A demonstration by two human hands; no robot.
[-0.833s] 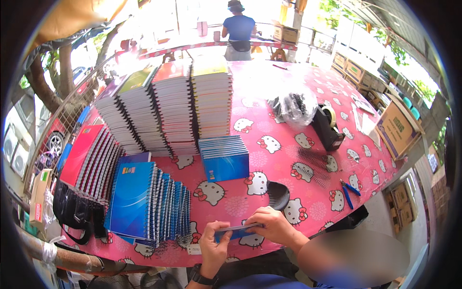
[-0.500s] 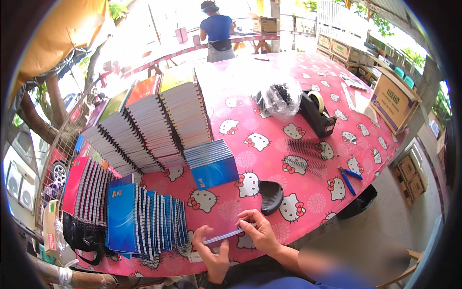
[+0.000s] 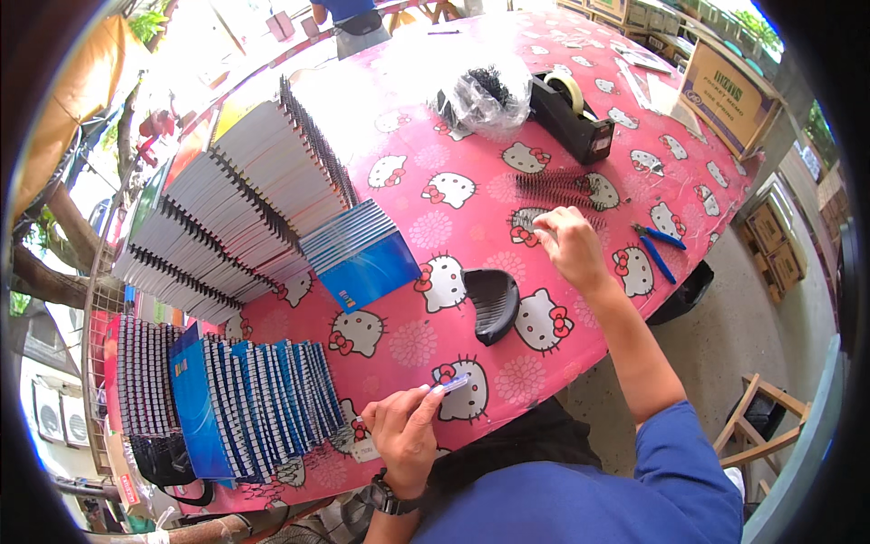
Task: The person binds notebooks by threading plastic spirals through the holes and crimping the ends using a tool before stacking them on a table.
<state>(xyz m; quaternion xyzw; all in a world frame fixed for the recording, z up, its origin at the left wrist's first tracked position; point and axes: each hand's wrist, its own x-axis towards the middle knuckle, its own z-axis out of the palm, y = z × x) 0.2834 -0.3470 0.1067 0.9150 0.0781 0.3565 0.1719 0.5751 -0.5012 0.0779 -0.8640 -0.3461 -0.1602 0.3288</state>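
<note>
A: What's in the left hand [image 3: 401,435]?

B: A thin blue pad [image 3: 456,383], pinched between thumb and fingers. It juts forward from the hand, nearly edge-on, so its cover is hard to make out — and the fingers hide its near end.

A: And the right hand [image 3: 573,247]?

B: Over the worktop [image 3: 412,343], well ahead and rightward of the left one, thumb and fingertips drawn close together. I can't tell whether they pinch anything. Wire coils [image 3: 564,186] lie just beyond; the nearer ones run partly behind the hand, too fine to count.

A: What else is near?

B: A curved black tray [image 3: 494,304] between both hands, blue-handled pliers [image 3: 660,249] right of the right hand. Left of the left hand lean spiral notebooks [image 3: 258,408], with a dark bag [image 3: 163,460] mostly hidden against them.

A: Anything cut off?

B: Far ahead of both hands, a person [image 3: 349,14] — the upper edge leaves out the head.
</note>
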